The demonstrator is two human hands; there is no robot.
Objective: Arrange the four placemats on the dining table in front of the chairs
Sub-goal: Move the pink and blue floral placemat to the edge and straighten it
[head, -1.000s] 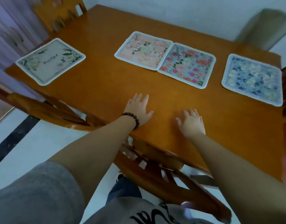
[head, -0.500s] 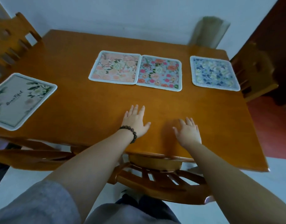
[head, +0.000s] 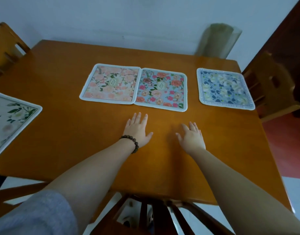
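Several placemats lie flat on the wooden dining table (head: 78, 133). A peach floral mat (head: 110, 84) and a blue mat with pink flowers (head: 162, 89) touch edge to edge at the middle. At the right lies a blue-and-white floral mat (head: 224, 89), near a chair. A white mat with green leaves (head: 10, 121) sits at the left edge, partly cut off. My left hand (head: 138, 131), with a bead bracelet at the wrist, and my right hand (head: 191, 137) stretch forward over bare wood just short of the middle mats, fingers straight, holding nothing.
Wooden chairs stand at the far left (head: 6, 46), at the right (head: 271, 85) and under the near edge (head: 156, 214). A pale rolled object (head: 217, 40) leans against the white wall behind the table. Red floor shows at the right.
Both hands have reached farther forward toward the middle mats, and the view has swung to face the table squarely. No mat has shifted on the table.
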